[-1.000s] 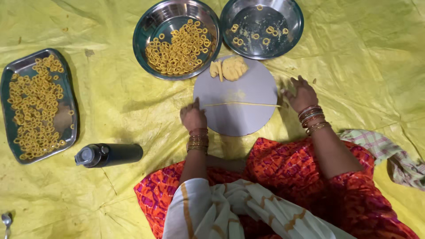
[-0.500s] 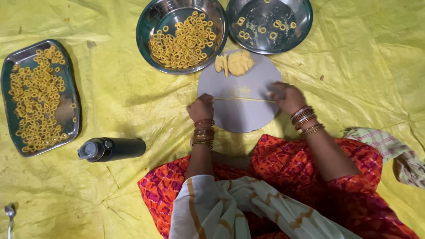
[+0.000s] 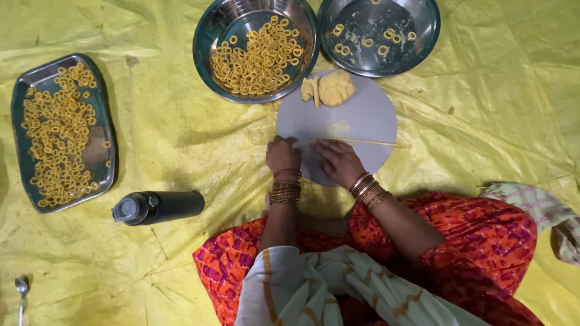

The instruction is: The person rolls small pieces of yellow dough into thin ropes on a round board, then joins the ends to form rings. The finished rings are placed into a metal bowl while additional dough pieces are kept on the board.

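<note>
Your left hand and right hand lie side by side, palms down, at the centre of the frame on the round grey board. Both press flat on a thin rope of yellow dough, which runs across the board under your fingers and sticks out to the right, past the board's rim. Neither hand grips anything: the fingers are laid out flat over the strand. How far the rope reaches under your left palm cannot be told, as the hand covers it.

At the upper edge of the board sits a lump of yellow dough with a few cut pieces just beside it on its left. Above the board, upper centre of the frame, stands a steel bowl heaped with small dough rings. To its right, touching or nearly so, is a second steel bowl with only a few rings scattered in it. At the left of the frame a rectangular steel tray holds many more rings in a loose layer.

Below the tray, left of your knees, a dark bottle lies on its side on the yellow sheet. A spoon shows in the lower left corner, and a checked cloth lies at the right edge.
</note>
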